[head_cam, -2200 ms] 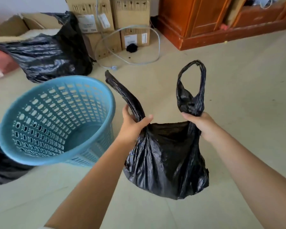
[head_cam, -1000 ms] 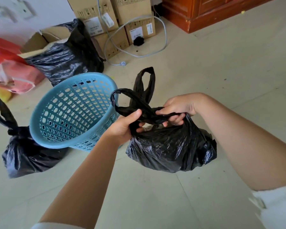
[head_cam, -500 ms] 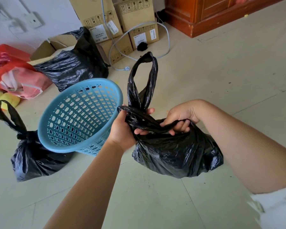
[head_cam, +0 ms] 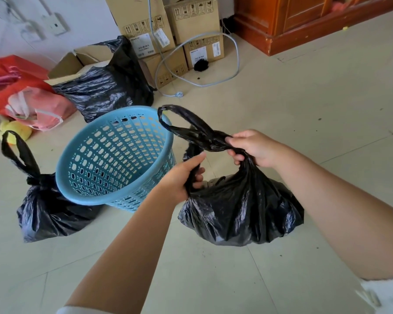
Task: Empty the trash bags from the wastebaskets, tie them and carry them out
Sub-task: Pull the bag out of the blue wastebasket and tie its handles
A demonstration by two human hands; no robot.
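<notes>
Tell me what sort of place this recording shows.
Probably a room in a home, partly used for storage: tiled floor, stacked cardboard boxes against the wall, a wooden cabinet, and a blue plastic wastebasket.

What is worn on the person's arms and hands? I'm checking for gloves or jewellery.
Neither the left hand nor the right hand wears a glove, ring or watch that shows. Both forearms are bare. A white sleeve edge shows on the right arm, another on the left.

Single head-worn wide-angle view, looking forward and down along both forearms. Left hand (head_cam: 179,177) and right hand (head_cam: 254,147) sit close, mid-frame. Tiled floor (head_cam: 304,98) fills most of the frame; cardboard boxes (head_cam: 168,26) against the far wall at top.
</notes>
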